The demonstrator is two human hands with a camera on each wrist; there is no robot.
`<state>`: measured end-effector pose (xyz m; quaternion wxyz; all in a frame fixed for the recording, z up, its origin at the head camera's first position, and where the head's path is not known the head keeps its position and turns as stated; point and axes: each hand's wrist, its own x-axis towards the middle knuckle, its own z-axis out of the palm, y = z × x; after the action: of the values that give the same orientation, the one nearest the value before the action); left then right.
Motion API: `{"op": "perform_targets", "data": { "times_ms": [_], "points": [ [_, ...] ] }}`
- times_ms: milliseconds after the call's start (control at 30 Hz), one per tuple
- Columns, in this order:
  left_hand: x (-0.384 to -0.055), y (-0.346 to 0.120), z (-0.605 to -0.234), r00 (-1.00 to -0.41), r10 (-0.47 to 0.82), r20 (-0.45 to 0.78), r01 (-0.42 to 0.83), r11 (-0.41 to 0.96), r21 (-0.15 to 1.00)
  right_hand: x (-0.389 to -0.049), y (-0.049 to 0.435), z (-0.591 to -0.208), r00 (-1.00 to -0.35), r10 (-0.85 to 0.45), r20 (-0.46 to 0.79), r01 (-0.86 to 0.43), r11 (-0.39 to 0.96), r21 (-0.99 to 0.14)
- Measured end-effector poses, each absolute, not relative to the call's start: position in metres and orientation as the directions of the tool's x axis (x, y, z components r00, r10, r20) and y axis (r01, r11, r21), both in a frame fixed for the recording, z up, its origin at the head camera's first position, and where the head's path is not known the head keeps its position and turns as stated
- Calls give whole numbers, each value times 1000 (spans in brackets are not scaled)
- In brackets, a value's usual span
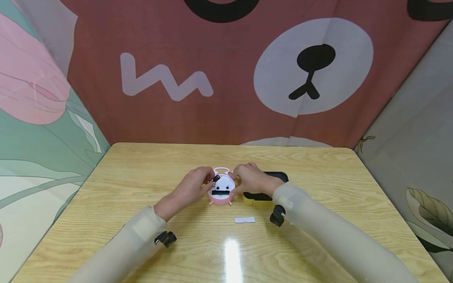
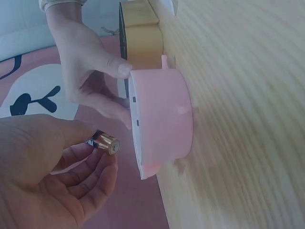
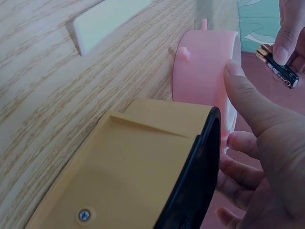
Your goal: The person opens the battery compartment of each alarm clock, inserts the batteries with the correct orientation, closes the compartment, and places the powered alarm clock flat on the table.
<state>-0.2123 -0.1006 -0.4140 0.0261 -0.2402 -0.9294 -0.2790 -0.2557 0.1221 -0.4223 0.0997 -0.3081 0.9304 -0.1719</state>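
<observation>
A pink alarm clock [image 1: 222, 183] with a white panel lies on the wooden table, panel side up. The panel has two small dark dots and a long dark slot. Between thumb and fingers, my left hand [image 1: 192, 184] pinches a small black-and-copper battery [image 2: 106, 142], held just off the panel near the clock's upper left. My right hand [image 1: 252, 179] holds the clock's right side; its thumb presses on the rim in the right wrist view, with the other fingers curled by the far edge.
Right of the clock, partly behind my right hand and forearm, is a yellow box-like object [image 3: 143, 162] with a black top and a screw in its side. A small white strip [image 1: 245, 220] lies on the table [image 1: 198, 251] nearer to me. Printed cloth hangs behind and at the sides.
</observation>
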Motion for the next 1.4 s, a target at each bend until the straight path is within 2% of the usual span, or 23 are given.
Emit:
{"op": "perform_targets", "data": {
  "times_ms": [467, 800, 1400],
  "points": [
    [-211, -87, -414, -885, 461, 72, 428, 739, 520, -257, 122, -423, -788, -610, -87, -532, 745, -403],
    [-213, -88, -419, -847, 523, 94, 492, 704, 513, -256, 123, -423, -789, -609, -82, -535, 746, -397],
    [-214, -83, -424, -843, 534, 68, 501, 732, 462, -254, 121, -420, -799, -591, -110, -511, 763, -396]
  ]
}}
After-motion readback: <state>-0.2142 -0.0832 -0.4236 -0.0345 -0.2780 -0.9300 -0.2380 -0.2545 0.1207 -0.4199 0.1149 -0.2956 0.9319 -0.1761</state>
